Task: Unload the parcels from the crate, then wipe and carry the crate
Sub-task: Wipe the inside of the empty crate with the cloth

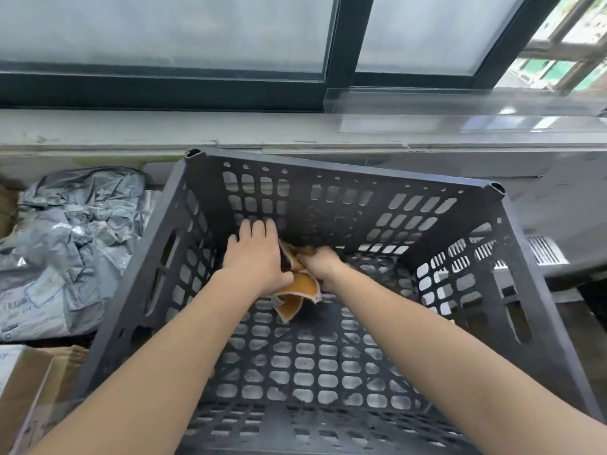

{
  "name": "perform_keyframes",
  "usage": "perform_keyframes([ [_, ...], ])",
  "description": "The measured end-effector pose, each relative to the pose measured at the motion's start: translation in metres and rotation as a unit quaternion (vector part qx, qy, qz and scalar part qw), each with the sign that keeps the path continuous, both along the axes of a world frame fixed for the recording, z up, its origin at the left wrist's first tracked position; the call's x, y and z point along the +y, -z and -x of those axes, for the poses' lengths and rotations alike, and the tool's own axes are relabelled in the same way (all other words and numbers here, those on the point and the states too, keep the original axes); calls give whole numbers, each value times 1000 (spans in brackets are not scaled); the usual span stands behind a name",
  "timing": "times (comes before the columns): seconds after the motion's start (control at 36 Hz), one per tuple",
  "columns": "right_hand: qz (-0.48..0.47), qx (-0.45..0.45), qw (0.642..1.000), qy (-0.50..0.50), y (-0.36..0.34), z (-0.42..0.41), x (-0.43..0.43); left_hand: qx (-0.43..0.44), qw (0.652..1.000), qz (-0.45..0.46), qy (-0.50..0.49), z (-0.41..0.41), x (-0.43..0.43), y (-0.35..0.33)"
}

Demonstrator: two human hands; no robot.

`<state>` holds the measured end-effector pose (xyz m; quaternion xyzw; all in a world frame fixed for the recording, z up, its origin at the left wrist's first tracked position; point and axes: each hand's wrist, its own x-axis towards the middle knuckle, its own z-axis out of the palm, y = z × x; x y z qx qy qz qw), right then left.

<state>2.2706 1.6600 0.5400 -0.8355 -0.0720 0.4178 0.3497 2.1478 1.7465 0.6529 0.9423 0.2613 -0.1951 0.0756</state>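
Note:
A dark grey perforated plastic crate (345, 172) fills the middle of the head view, with no parcels inside. Both my arms reach down into it. An orange cloth (300, 290) with a pale edge lies bunched at the far end of the crate floor. My left hand (254, 254) presses flat on the cloth's left part, fingers spread against the far wall. My right hand (320, 262) is closed around the cloth's right side. Grey plastic parcels (65, 244) lie piled outside the crate to the left.
A brown cardboard box (29, 382) sits at the lower left below the parcels. A pale window sill (295, 133) and a dark-framed window (341, 44) run behind the crate. A white vented object (547, 251) sits to the right.

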Motion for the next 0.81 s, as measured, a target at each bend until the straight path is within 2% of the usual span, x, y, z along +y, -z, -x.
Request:
perform_keyframes([
  [0.08,35,-7,994,100,12,-24,-32,1,1000,4,1,0,-1,0],
  [0.17,49,-63,981,179,-10,-43,-64,-8,1000,11,9,-7,-6,-3],
  [0.36,-35,-106,951,287,-59,-60,-96,-37,998,28,40,-30,-31,-12],
  [0.47,-63,-152,951,263,-94,-58,-108,-59,995,40,64,-35,-45,-20],
  [0.5,-49,-180,955,230,-104,-57,-112,-64,994,43,72,-36,-48,-22],
  [0.56,32,-258,961,94,-124,-56,-123,-71,993,47,86,-36,-53,-25],
  [0.61,127,-342,929,-63,-145,-54,-134,-74,991,50,98,-35,-58,-27],
  [0.67,225,-413,863,-183,-164,-50,-146,-80,989,59,110,-33,-61,-30],
  [0.75,365,-464,750,-298,-183,-41,-162,-92,985,72,128,-31,-66,-31],
  [0.81,429,-467,693,-343,-187,-31,-174,-97,983,80,137,-28,-69,-31],
])
